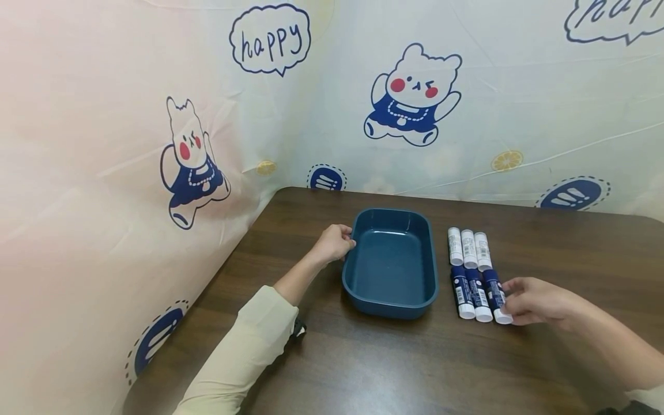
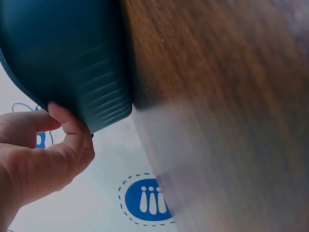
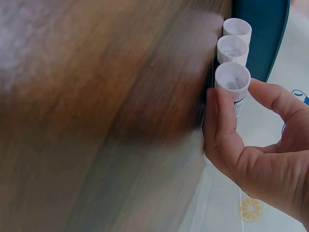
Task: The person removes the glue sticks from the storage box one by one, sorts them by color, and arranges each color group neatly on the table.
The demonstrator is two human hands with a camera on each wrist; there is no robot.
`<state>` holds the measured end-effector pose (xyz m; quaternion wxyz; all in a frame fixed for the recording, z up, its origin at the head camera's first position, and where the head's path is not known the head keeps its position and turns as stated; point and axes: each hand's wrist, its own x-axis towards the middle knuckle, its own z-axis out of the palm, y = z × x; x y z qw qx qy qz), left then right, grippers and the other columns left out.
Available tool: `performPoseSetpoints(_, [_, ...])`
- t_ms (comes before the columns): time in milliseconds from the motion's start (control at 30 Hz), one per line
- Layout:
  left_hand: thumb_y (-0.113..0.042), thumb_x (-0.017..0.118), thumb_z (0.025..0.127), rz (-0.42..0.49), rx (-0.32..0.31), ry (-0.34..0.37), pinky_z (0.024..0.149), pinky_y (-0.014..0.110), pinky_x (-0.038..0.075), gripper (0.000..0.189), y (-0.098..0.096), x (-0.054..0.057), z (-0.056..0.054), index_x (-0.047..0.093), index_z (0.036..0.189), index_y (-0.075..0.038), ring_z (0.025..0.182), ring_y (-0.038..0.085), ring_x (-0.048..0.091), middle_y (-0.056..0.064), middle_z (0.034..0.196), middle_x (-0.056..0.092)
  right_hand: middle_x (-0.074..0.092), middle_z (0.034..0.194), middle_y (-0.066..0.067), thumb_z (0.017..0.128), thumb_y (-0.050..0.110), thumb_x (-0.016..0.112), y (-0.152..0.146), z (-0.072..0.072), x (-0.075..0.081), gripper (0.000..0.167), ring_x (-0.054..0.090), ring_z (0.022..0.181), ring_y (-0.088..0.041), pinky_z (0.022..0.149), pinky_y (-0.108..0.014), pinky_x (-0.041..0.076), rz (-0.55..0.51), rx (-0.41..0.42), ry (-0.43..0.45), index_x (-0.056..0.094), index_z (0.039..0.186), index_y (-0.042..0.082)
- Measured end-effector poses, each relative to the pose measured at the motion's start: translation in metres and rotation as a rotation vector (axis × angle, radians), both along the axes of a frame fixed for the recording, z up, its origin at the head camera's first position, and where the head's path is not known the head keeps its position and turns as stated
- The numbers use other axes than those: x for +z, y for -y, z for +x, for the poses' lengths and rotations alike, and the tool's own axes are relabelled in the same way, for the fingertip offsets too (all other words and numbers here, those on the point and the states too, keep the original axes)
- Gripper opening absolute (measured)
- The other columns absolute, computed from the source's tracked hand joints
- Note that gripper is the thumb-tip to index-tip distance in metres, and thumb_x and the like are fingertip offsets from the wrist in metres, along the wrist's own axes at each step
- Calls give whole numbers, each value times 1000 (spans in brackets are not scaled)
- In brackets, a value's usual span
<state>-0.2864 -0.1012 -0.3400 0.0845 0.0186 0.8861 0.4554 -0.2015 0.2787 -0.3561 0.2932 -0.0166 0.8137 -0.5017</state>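
Observation:
A dark blue rectangular basin (image 1: 390, 265) stands on the table with nothing inside it. My left hand (image 1: 334, 243) pinches its left rim; the left wrist view shows thumb and fingers curled at the basin wall (image 2: 104, 94). To the basin's right lie two rows of glue sticks. Nearer me are three navy ones with white ends, and my right hand (image 1: 539, 302) grips the rightmost navy glue stick (image 1: 494, 291) near its white end. In the right wrist view, thumb and fingers sit on either side of this glue stick (image 3: 232, 77), its two neighbours lined up beyond it.
Behind the navy row, three white glue sticks (image 1: 469, 248) lie side by side, close against it. The brown wooden table (image 1: 363, 363) meets a printed cloth backdrop (image 1: 332, 115) at its back and left edges.

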Motion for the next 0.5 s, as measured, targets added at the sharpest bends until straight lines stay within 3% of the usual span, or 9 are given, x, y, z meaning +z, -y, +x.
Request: performPoseSetpoints(500, [-5, 53, 93, -3, -2, 4, 66, 37, 51, 40, 1, 1, 1, 46, 131, 5, 56, 15, 46, 7, 78, 49, 52, 100, -20, 80, 3, 61, 5, -3, 0, 69, 56, 87, -22, 80, -42, 50, 42, 24, -9, 16, 125, -23])
